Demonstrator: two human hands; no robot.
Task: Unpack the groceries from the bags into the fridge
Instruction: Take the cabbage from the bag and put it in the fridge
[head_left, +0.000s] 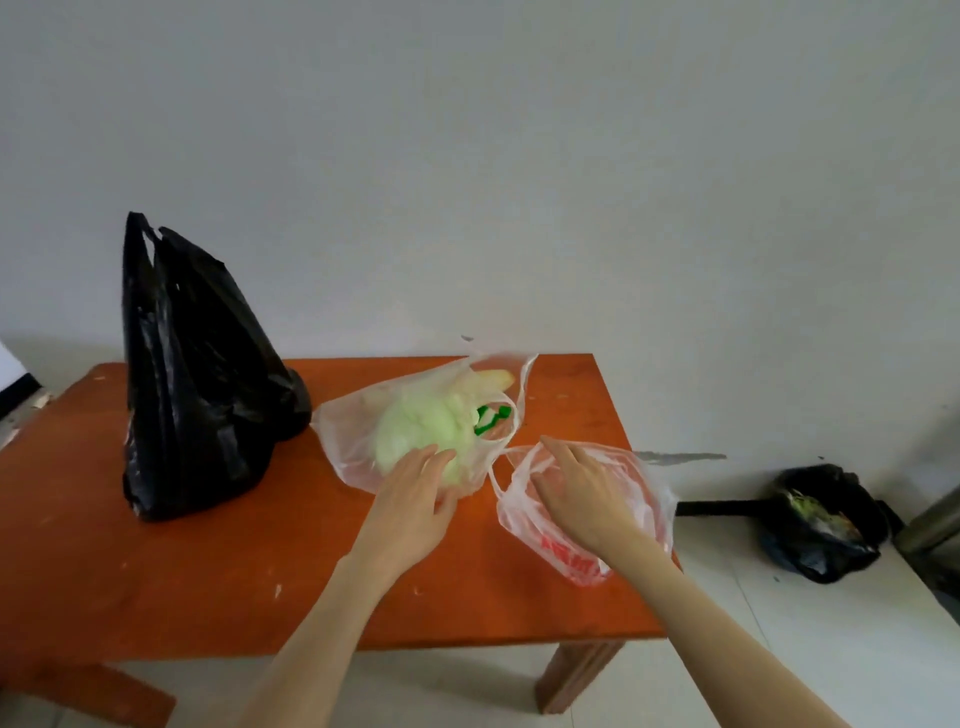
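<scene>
Now I see the table (156, 571) with a black bag (197, 374) upright at nine o'clock, a clear bag (353, 441) holding a cabbage (415, 431) at centre, and a smaller bag (571, 556) at three o'clock. My left hand (415, 499) lies flat on the cabbage, fingers straight; my right hand (582, 493) rests spread on the smaller bag.
</scene>
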